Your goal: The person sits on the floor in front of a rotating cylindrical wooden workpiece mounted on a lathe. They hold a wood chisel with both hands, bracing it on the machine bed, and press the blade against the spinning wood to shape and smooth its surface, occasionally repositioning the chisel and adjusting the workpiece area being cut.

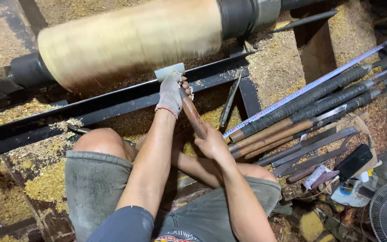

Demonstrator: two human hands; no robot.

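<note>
Wooden chisel handle (pixel 192 115) clamped in both our hands: gloved left hand (pixel 172 92) near spinning log (pixel 131 40), bare right hand (pixel 211 142) at butt.

log (pixel 131 40): pale smooth wood | rail (pixel 113 101): matt dark metal | glove (pixel 170 94): knit cloth

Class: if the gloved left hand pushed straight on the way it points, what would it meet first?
The left hand points up at the tool rest, which it seems to touch already; just beyond is the spinning wood blank.
</note>
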